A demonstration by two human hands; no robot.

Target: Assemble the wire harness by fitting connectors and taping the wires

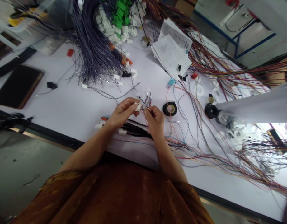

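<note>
Dark trim (71, 143) edges the near side of a white table (61, 104), open surface stretching between a dark flat slab (18, 86) and a worker's left hand (123, 112), which pinches a white connector (138, 107) over the tabletop. Just beside, the right hand (155, 119) grips thin wires (147, 101) between narrowed fingers. Beyond, printed papers (171, 56) carry text too small to read.

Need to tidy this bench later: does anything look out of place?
The papers lie askew, overlapping at different angles beside the red wires. A red piece sits alone, left of the purple wires. I see no clear damage.
</note>
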